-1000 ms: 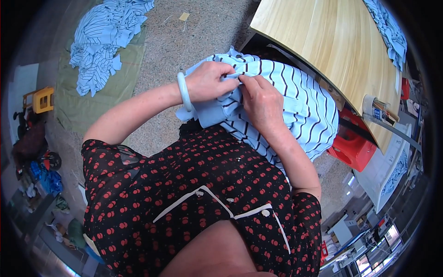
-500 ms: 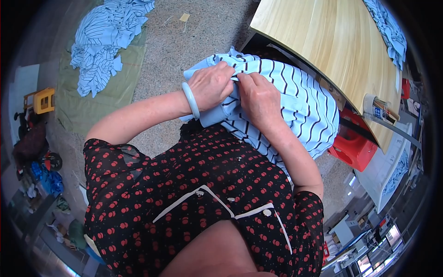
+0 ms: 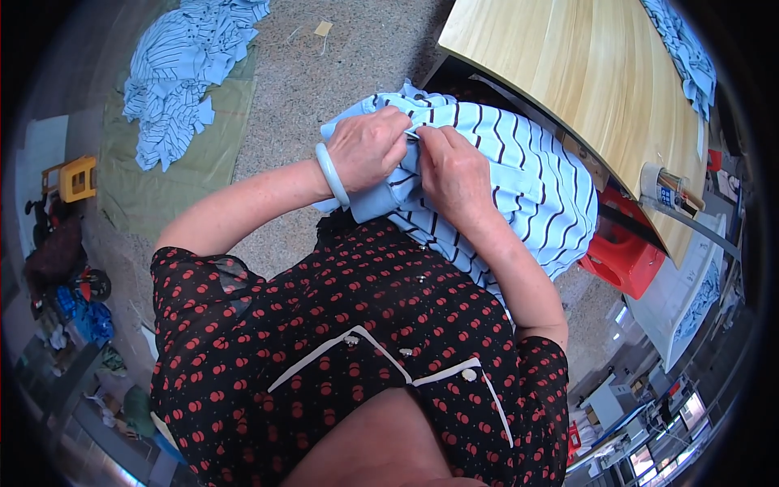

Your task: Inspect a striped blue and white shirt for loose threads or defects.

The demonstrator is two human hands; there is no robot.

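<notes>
Left hand [image 3: 367, 151], right hand [image 3: 456, 172] pinching striped garment [image 3: 535, 166] between fingertips; cup [image 3: 650, 180] showing blue marking [image 3: 665, 197] too small to read.

Rm fwd-L of fingers [image 3: 395, 151], over floor [image 3: 296, 93]; tbl [image 3: 568, 73] blocks fwd-R.

And here, over on your right, one thing comes up with printing on it: the round, pale container [image 3: 650, 180] by the edge of your wooden table [image 3: 568, 73]. You've got a label [image 3: 665, 198] on its side, a blue patch broken up by pale marks, and that's print of some kind you're looking at. But it sits out where your view bends, and it's small; you can't make out a single letter or number. So for you, right now, nothing readable anywhere.
</notes>
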